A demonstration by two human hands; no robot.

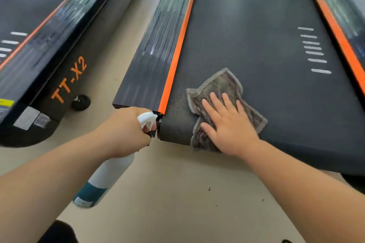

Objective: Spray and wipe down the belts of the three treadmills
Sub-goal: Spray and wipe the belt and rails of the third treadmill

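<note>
Head view shows the right hand pressing flat-fingered on the grey cloth at the belt's near left corner to wipe, while the left hand grips the spray bottle just off that corner, ready for use.

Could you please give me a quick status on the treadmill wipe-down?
Left hand grips spray bottle. Right hand flat on cloth, belt's near end. Nothing in the way.

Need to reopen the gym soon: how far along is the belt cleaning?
Nothing visibly finished. In hand: right hand presses the cloth on this belt's near end; left hand grips the spray bottle. Left: its far stretch; the neighbouring treadmill's state cannot be told.
</note>
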